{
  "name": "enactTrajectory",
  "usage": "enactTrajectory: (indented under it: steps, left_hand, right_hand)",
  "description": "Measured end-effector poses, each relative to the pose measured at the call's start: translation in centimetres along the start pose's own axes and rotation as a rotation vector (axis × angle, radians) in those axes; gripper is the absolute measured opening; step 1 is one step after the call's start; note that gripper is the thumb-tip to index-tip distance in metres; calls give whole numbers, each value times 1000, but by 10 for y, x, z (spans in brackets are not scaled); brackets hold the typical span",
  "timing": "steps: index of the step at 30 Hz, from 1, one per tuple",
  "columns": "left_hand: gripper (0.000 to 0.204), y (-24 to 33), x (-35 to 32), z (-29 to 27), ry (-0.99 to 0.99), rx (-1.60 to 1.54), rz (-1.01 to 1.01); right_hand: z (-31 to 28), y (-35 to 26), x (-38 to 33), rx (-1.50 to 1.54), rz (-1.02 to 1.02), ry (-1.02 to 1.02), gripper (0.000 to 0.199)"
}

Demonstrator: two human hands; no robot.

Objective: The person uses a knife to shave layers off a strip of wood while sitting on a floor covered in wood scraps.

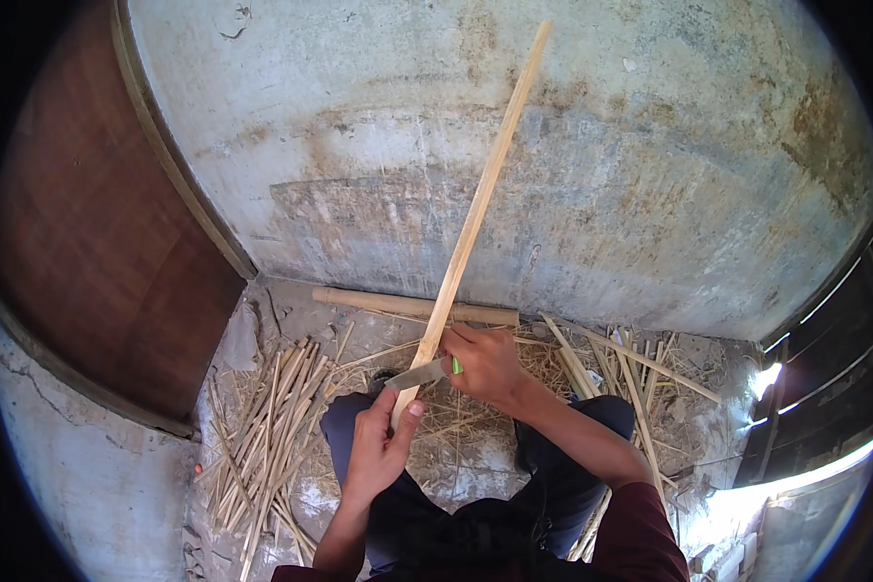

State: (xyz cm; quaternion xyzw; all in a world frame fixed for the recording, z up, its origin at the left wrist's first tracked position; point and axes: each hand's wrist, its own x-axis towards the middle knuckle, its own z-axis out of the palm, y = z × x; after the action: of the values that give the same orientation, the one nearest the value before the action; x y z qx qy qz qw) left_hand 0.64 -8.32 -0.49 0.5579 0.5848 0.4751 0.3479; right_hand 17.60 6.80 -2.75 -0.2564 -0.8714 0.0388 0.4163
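A long pale bamboo strip (483, 199) slants up and away from my lap, its far end standing out before the wall. Its near end is gripped in my left hand (376, 448), with the thumb along one side. Closed around the green handle of a knife, my right hand (490, 369) is just right of the strip. The knife's flat blade (419, 374) lies across the strip, close above my left thumb, and its tip reaches my left fingers. My right fingers hide most of the handle.
A heap of thin bamboo sticks (262, 436) lies left of my legs. More strips (640, 388) and shavings are scattered at the right. Along the foot of the stained wall (378, 145) rests a thick bamboo pole (407, 305). A brown door (116, 223) stands at the left.
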Motion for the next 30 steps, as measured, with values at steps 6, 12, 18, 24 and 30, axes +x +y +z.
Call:
enactTrajectory:
  steps: [6,12,18,24,30]
  left_hand:
    - [27,17,-6,10,101,244,30]
    - [27,17,-8,11,115,256,30]
    - [27,17,-9,11,105,223,4]
    - [26,15,-7,10,106,210,-9]
    - [28,13,-4,13,127,212,-17]
  right_hand:
    - [0,-5,1,-70,36,-18,23]
    - [0,-8,-1,-99,68,-22,28]
    - [4,-7,-1,-128,73,-20,26]
    - [4,-6,3,-122,81,3,28]
    - [3,-4,6,-138,120,-16,26]
